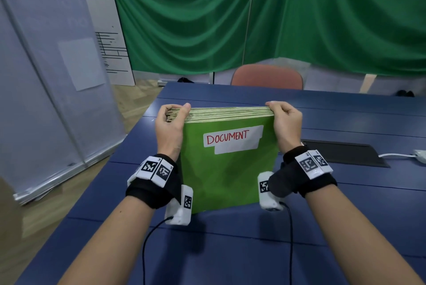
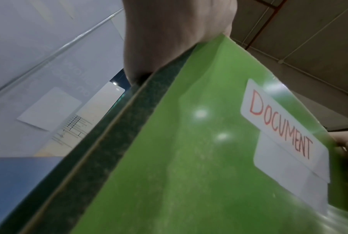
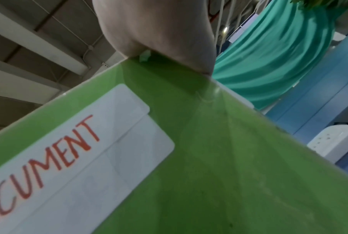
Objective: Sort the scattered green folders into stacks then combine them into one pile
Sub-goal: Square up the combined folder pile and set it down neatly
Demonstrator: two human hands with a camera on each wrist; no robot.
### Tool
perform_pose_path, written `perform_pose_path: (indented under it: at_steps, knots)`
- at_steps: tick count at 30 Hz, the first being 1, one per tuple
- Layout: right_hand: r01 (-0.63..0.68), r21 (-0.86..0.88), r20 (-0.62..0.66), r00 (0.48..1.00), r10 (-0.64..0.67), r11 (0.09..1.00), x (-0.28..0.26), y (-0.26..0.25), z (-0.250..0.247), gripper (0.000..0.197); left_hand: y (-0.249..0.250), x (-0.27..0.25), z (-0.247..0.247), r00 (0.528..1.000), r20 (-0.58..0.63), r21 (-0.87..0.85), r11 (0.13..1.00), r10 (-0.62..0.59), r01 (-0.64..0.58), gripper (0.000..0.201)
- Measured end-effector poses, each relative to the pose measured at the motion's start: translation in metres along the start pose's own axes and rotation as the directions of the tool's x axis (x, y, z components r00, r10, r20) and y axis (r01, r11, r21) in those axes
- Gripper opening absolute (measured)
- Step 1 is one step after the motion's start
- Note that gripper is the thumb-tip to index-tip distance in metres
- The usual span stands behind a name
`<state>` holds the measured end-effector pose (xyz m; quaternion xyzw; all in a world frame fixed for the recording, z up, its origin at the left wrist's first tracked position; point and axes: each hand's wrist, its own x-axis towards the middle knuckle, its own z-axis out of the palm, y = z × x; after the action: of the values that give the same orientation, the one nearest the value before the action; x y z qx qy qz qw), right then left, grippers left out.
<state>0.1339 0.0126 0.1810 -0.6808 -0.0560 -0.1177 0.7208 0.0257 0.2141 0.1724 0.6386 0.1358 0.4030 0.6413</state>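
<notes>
Curling over the top corners, the fingers (image 1: 169, 109) of the left hand (image 1: 169, 123) and the right hand (image 1: 284, 121) clamp the pile of green folders (image 1: 228, 164). It stands upright on its lower edge on the blue worktop (image 1: 345, 215), between both wrists, label facing the person, long axis vertical; neither hand is nearer.

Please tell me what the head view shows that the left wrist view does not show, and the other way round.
Only the head view shows the blue table, the pink chair back, the green curtain and the bundle's top edges of many sheets.

Only the left wrist view shows the bundle's dark left side edge and the ceiling.

Both show the upright bundle of green folders with its white DOCUMENT label, the left hand and the right hand gripping its top corners.
</notes>
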Motion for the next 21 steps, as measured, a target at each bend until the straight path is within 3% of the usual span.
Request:
perform_pose_path:
  at_steps: [3,7,8,12,16,17,21]
  knots:
    - [-0.057,0.053,-0.027,0.998,0.059,0.997,0.006,0.001,-0.001,0.013,0.000,-0.006,-0.001,1.000,0.002,-0.042,0.999,0.015,-0.015,0.013]
    - [-0.117,0.132,0.080,0.991,0.107,0.984,0.003,0.011,-0.008,0.026,-0.007,-0.014,-0.005,0.995,0.056,-0.081,0.994,0.077,-0.073,0.090]
    - [-0.137,0.146,0.124,0.985,0.119,0.980,0.000,0.016,-0.011,0.037,-0.012,-0.016,-0.007,0.996,0.065,-0.083,0.995,0.056,-0.050,0.098]
    - [-0.178,0.051,0.282,0.946,0.157,0.983,-0.015,0.051,-0.023,0.075,-0.041,-0.028,-0.012,0.996,0.076,-0.026,0.998,-0.056,0.058,0.078]
    - [-0.231,-0.069,0.305,0.921,0.241,0.971,-0.030,0.099,-0.030,0.057,-0.060,-0.037,-0.017,0.983,0.089,0.024,0.987,-0.162,0.160,0.052]
    - [-0.246,-0.074,0.319,0.912,0.256,0.966,-0.032,0.109,-0.031,0.061,-0.068,-0.039,-0.017,0.979,0.084,0.054,0.981,-0.188,0.184,0.046]
    - [-0.298,-0.087,0.348,0.885,0.309,0.951,-0.035,0.142,-0.032,0.103,-0.105,-0.046,-0.023,0.959,0.038,0.145,0.952,-0.279,0.271,0.051]
